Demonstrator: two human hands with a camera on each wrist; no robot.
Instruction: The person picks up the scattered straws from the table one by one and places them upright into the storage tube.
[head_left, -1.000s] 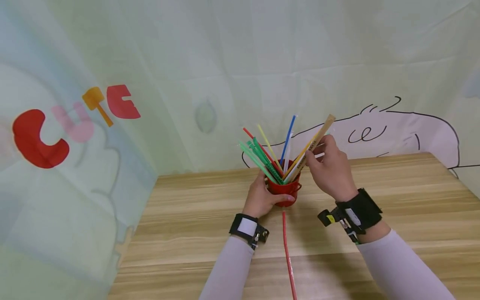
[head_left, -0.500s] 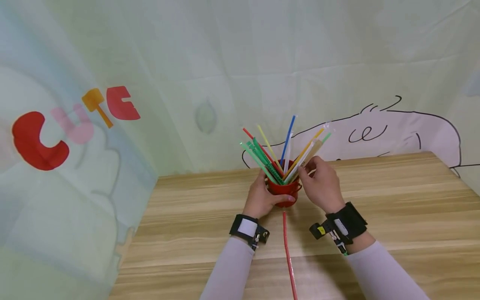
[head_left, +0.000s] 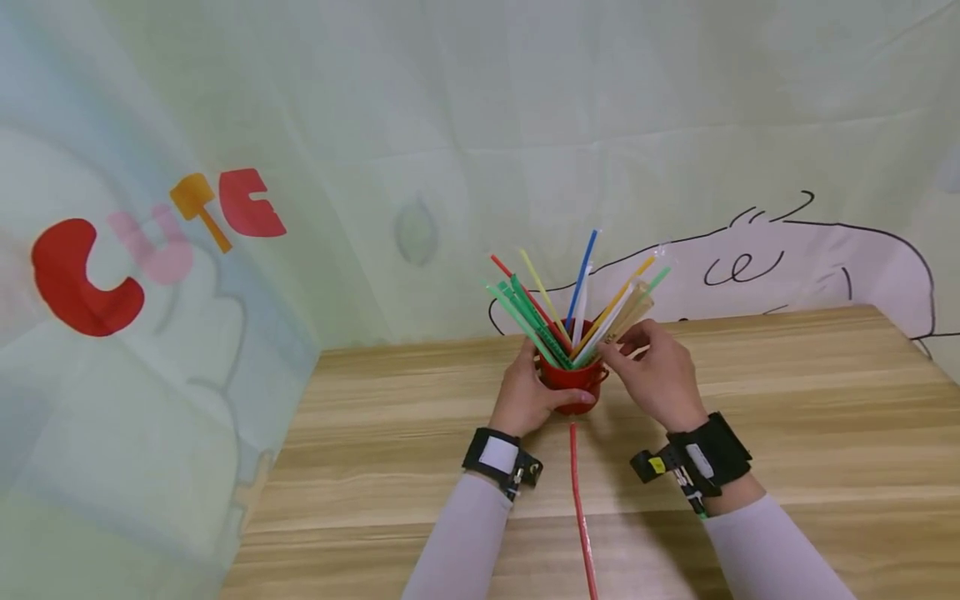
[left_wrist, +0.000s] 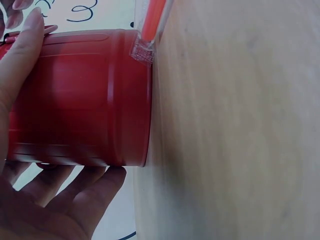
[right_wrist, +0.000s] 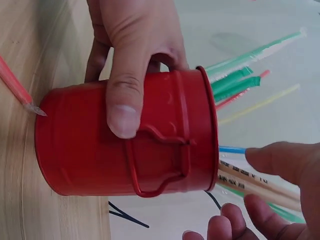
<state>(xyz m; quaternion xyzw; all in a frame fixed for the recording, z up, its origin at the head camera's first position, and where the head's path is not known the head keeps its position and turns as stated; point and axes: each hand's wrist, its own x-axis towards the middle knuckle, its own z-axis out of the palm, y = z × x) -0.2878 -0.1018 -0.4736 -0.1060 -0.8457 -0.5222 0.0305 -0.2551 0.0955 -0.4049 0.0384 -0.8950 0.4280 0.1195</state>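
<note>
A small red metal bucket with a wire handle stands on the table, full of wrapped drinking straws in green, red, yellow, blue, white and orange. My left hand grips its side, thumb across the front and fingers behind, as the left wrist view shows. At the bucket's right rim, my right hand is beside the brown paper-wrapped straws, which lean out to the right. In the right wrist view its thumb and fingers are spread apart, with these straws between them and no clear pinch.
A single red wrapped straw lies on the wooden table, its far end close to the bucket's base. Behind the table hangs a pale printed cloth with letters and a line drawing.
My right hand has lowered a brown paper-wrapped straw into the bucket, then loosened its fingers and drawn slightly to the right. My left hand has stayed on the bucket.
</note>
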